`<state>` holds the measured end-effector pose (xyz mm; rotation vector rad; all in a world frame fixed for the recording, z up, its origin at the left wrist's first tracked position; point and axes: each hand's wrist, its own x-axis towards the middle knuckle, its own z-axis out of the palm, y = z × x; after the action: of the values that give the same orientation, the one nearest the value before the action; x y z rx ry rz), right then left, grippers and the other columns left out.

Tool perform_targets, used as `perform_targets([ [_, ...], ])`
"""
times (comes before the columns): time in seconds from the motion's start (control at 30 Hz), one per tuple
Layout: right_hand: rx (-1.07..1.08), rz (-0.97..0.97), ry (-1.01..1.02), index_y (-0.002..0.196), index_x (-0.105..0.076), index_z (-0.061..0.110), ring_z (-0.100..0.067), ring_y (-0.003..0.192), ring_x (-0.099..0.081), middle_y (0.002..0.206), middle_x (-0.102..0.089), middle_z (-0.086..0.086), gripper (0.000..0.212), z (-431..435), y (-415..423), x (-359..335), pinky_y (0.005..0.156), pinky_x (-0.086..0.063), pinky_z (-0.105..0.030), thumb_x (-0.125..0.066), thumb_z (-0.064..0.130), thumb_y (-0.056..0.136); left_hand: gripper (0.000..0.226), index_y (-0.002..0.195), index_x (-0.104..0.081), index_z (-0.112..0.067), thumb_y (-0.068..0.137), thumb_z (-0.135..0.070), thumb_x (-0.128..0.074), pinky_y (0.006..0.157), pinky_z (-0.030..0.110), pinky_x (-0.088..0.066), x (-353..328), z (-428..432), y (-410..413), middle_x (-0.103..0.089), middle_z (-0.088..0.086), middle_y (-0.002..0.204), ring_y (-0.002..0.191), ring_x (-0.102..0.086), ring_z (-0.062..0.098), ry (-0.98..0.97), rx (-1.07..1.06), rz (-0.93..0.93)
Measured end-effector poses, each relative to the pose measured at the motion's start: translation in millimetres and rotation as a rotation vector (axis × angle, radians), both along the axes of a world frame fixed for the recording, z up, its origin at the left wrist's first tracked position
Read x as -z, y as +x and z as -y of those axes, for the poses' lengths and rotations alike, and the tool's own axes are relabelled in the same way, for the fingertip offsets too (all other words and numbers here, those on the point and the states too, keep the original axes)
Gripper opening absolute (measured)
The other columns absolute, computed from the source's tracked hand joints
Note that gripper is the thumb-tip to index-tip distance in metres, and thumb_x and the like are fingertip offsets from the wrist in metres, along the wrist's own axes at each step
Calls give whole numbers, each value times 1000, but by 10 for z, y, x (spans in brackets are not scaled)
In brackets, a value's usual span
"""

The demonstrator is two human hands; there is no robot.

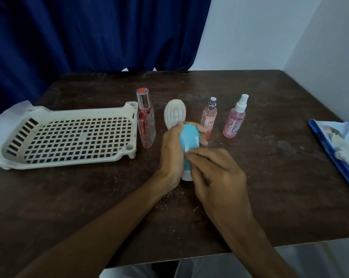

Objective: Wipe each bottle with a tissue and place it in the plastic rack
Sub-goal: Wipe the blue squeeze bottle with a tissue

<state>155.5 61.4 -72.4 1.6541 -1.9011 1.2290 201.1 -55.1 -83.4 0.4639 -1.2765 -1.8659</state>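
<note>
Red capital letters are seen on the label of the small pink spray bottle (209, 119); only the start of one word, seemingly "EN", can be made out, the rest being lost to the bottle's curve and to blur. Print on the label of the larger pink spray bottle (234, 122) beside it is too blurred to be read. No other lettering can be read anywhere.
</note>
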Motion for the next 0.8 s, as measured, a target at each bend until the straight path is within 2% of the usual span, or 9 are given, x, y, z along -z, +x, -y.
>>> perform_targets([
  [0.07,11,8,-4,99,-77,3,-19,89,-65,100,-71,-5,19,-25,-31,-2,85,-50,-18,-72,-3,82,50,89,-65,1,95,-35,-31,70,34,-48,-8,-26,-21,-63,14,72,68,-59,23,-23,-13,2],
  [0.2,93,11,-30,100,-77,3,-16,90,-64,100,-72,-5,20,115,-86,-128,89,-40,-7,-70,-2,82,48,89,-67,-2,96,-32,-31,82,36,-51,28,-43,-48,-69,11,85,85,-64,23,-77,-58,38],
  [0.3,42,8,-42,99,-75,-2,-11,93,-57,98,-71,-13,24,225,-44,-140,96,-33,-1,-70,-7,76,49,93,-68,-3,98,-34,-30,85,40,-50,46,-22,-15,-67,13,88,89,-63,26,-61,-35,29],
  [0.37,13,-24,-9,100,-75,-1,-16,93,-61,99,-71,-12,25,194,-37,-105,93,-41,-9,-73,-8,76,47,88,-69,-7,97,-33,-31,84,39,-50,43,-15,-8,-68,10,84,85,-63,24,-35,-36,16],
  [0.47,-28,-40,16,99,-77,2,-21,88,-65,100,-72,-7,19,29,-48,-12,85,-50,-21,-72,-3,81,47,86,-67,-5,94,-36,-33,73,36,-49,17,-14,-16,-63,13,75,71,-60,24,34,8,-7],
  [0.57,-34,-6,13,98,-78,3,-18,90,-65,102,-72,-4,17,-104,-68,66,87,-50,-18,-70,0,83,48,89,-63,0,92,-39,-36,65,34,-48,0,-11,-21,-59,16,70,61,-57,26,137,77,-41],
  [0.8,34,62,-6,102,-78,5,-15,94,-65,106,-72,-3,22,-91,-94,72,92,-46,-11,-76,-3,82,50,85,-64,1,92,-38,-33,62,30,-52,-18,-22,-17,-63,16,68,62,-59,26,126,59,-26],
])
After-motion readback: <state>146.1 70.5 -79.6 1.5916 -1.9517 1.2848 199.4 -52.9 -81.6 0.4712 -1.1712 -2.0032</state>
